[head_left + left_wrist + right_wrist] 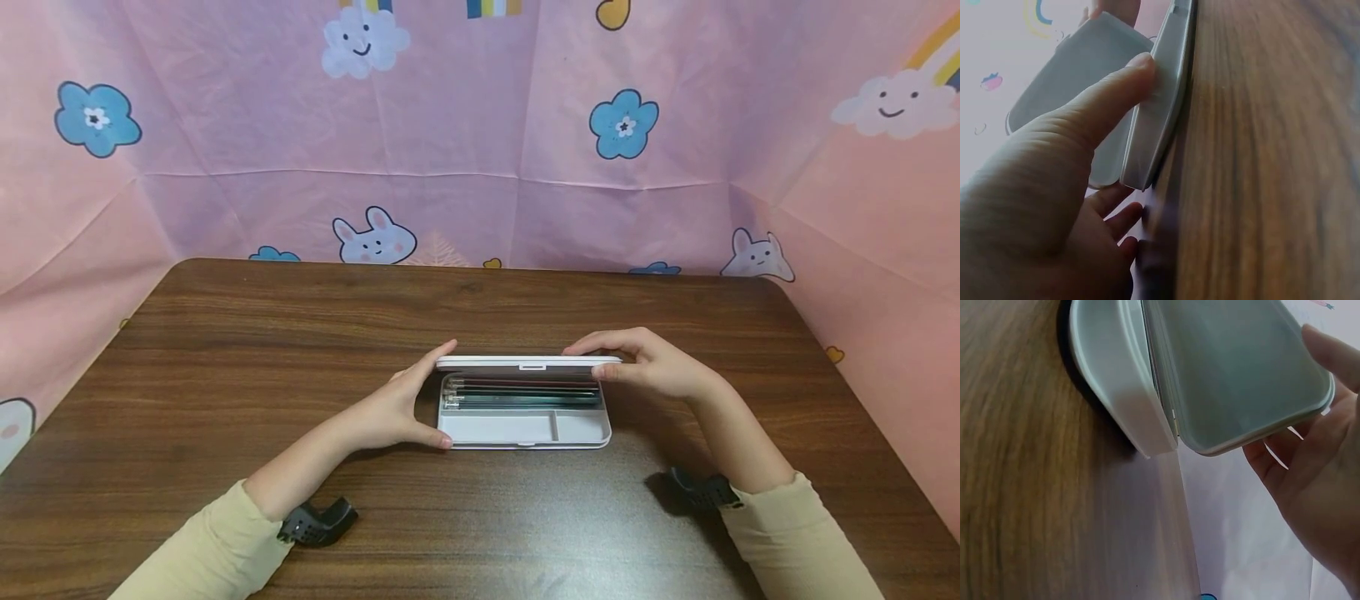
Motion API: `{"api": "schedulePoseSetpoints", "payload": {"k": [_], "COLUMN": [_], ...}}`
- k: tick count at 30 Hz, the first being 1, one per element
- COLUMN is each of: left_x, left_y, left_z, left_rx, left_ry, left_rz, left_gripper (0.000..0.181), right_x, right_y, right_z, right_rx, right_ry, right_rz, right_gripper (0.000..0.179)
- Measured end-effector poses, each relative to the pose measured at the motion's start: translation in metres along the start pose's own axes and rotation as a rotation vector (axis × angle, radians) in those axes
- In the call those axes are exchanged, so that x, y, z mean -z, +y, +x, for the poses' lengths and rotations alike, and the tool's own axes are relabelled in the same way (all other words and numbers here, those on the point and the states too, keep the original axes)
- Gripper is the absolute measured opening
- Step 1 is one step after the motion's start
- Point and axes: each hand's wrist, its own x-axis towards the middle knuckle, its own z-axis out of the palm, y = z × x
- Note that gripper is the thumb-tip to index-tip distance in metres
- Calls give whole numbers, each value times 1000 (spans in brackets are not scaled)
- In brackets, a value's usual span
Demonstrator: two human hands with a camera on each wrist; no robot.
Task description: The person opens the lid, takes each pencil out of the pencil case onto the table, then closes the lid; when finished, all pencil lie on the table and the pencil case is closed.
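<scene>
A white pencil case (495,428) lies on the table with its hinged lid (528,362) raised, standing nearly upright. Several dark green pencils (525,396) lie side by side in its long back compartment; the front tray has a divider toward the right. My left hand (386,414) spans the case's left end, thumb on the front corner and fingers behind. In the left wrist view that thumb (1113,94) presses the case's side wall. My right hand (663,365) pinches the lid's right part, with its thumb (1332,356) on the inner face and fingers behind.
The case sits on a brown wood-grain table (300,333). A pink and purple printed cloth (465,125) hangs behind the table and at both sides. Black wrist cameras, such as the left one (318,523), sit by the beige sleeves.
</scene>
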Motion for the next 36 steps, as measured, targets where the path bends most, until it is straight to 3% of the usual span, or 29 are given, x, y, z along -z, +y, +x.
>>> {"api": "schedulePoseSetpoints", "payload": {"k": [14,23,30,36], "left_x": [-2,-2,-2,-2], "left_y": [0,2,2,1], "left_z": [1,3,4,5], "left_rx": [-58,-137,-152,-125], "left_ry": [60,94,90,83], "left_rz": [-53,-71,-80,-75], "left_gripper": [136,141,138,139], "right_x": [11,13,13,14], "right_y": [13,18,21,25], "right_z": [12,17,20,24], "right_rx": [4,9,0,1], "right_ry": [100,147,175,181], "right_rz": [30,16,59,115], "right_gripper": [31,31,30,31]}}
